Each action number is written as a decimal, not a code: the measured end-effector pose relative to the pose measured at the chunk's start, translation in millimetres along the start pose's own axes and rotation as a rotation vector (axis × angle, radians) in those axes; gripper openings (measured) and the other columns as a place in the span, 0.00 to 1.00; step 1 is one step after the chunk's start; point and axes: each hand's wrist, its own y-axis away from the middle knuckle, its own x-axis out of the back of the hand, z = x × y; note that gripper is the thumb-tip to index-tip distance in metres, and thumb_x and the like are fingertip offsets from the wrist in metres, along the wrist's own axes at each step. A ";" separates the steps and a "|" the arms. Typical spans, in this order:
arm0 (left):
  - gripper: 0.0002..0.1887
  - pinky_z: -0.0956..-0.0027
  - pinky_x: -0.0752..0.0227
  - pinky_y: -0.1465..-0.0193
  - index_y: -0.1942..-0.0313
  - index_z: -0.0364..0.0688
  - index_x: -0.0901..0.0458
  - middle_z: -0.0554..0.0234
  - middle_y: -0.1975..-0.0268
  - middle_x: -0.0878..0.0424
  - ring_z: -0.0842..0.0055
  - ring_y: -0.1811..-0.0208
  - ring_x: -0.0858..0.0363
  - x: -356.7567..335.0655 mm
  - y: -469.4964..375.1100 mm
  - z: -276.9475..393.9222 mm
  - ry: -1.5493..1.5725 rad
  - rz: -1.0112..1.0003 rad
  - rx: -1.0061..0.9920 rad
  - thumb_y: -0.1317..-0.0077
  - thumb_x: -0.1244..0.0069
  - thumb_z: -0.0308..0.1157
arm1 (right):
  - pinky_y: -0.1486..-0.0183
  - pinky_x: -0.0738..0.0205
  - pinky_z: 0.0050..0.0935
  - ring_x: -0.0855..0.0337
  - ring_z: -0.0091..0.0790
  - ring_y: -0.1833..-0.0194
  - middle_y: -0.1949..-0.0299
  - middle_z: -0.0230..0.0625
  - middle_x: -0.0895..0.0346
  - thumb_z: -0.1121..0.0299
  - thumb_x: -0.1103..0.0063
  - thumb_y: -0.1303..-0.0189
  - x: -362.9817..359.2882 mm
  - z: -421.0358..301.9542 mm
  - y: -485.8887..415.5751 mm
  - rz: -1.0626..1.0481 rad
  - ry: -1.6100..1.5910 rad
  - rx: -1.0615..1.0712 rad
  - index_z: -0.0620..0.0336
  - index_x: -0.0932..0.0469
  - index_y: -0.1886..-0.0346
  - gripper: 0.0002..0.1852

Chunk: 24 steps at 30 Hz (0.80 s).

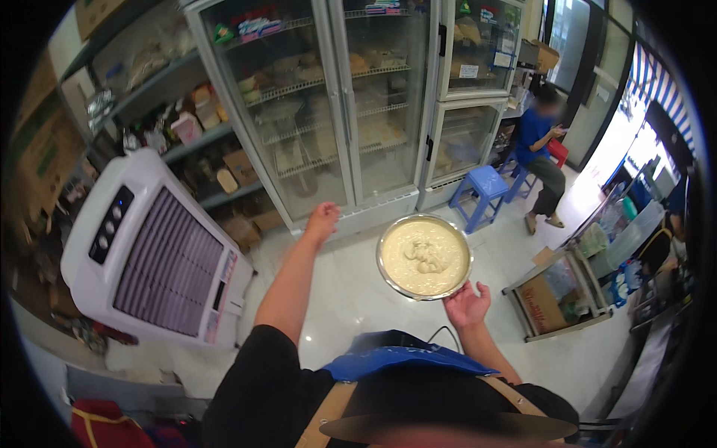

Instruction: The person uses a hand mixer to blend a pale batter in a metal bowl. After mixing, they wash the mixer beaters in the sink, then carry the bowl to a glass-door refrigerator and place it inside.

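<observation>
A round metal bowl of thick, pale yellow batter is in front of me, its surface swirled and lumpy near the middle. My right hand supports the bowl from below at its near right edge. The palm is turned up, and some of the fingers are hidden under the bowl. My left hand reaches forward with loosely bent fingers and holds nothing. It appears in front of the lower frame of a glass-door display refrigerator, left of the bowl; whether it touches the frame cannot be told.
A white air cooler stands at left, before loaded shelves. Blue plastic stools stand at right, one under a seated person. A cart with a cardboard box is at right. A cable shows near my blue apron.
</observation>
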 end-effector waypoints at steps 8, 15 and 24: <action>0.30 0.52 0.21 0.37 0.32 0.40 0.25 0.53 0.37 0.19 0.58 0.34 0.21 -8.4 -175.4 71.1 -0.812 0.177 -0.476 0.28 0.36 0.45 | 0.36 0.25 0.42 0.20 0.39 0.44 0.47 0.38 0.20 0.53 0.45 0.37 -54.6 -29.2 -107.4 -0.061 0.057 0.030 0.60 0.25 0.45 0.23; 0.21 0.35 0.41 0.20 0.37 0.42 0.16 0.55 0.35 0.20 0.56 0.24 0.31 -10.3 -343.4 181.1 -1.796 0.190 -1.200 0.28 0.45 0.35 | 0.25 0.28 0.50 0.21 0.46 0.32 0.34 0.47 0.22 0.53 0.46 0.35 -103.2 -1.1 -163.6 -0.058 -0.006 0.163 0.66 0.28 0.35 0.31; 0.16 0.37 0.48 0.17 0.45 0.44 0.09 0.59 0.41 0.15 0.58 0.32 0.25 -55.2 -446.1 200.3 -2.002 -0.067 -1.145 0.27 0.49 0.35 | 0.20 0.33 0.54 0.25 0.52 0.26 0.29 0.53 0.24 0.54 0.45 0.35 -140.2 5.1 -188.4 0.020 -0.071 0.308 0.69 0.29 0.33 0.33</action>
